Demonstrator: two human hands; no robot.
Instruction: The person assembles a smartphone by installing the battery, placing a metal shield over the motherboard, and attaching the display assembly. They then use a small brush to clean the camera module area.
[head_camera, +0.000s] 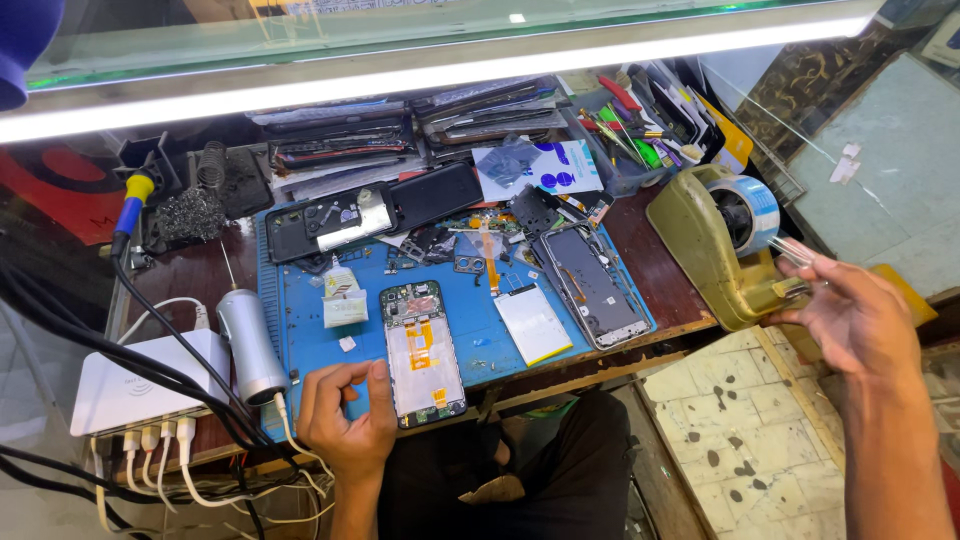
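Note:
An opened phone (424, 352) with its back off lies on the blue work mat (300, 330), showing orange flex cables. My left hand (347, 410) rests on the mat's near edge beside the phone's lower left side, fingers curled and touching its edge. My right hand (848, 312) is raised at the right, next to an olive tape dispenser (718, 250), pinching a strip of clear tape (792, 250) pulled from the roll. A white battery (532, 323) lies right of the phone.
A second dismantled phone frame (592, 285) and a black back cover (328, 224) lie on the mat among small parts. A silver cylindrical tool (250, 345), a white charging hub (140, 390) with cables, a soldering iron (132, 205) and stacked phone parts (400, 125) crowd the bench.

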